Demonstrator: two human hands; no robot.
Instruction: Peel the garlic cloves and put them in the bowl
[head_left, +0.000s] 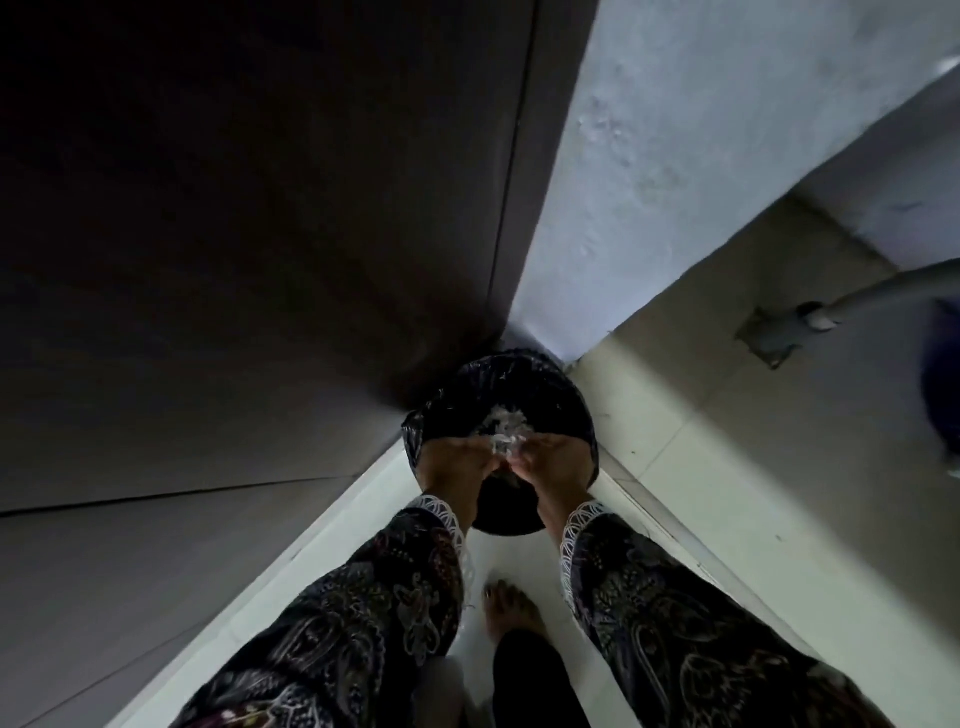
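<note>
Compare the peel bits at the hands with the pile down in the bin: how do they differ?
1. The bits sit between the left hand and right hand, above the bin; the pile lies inside on the black liner.
2. The bits are a small clump, half hidden by fingers; the pile is larger and in plain view.

Both are pale, papery flakes, too blurred to identify for sure.

Home interior, dim corner; tiled floor (701, 525); painted wall (675, 156); lined waste bin (519, 384); bare foot (511, 613).
</note>
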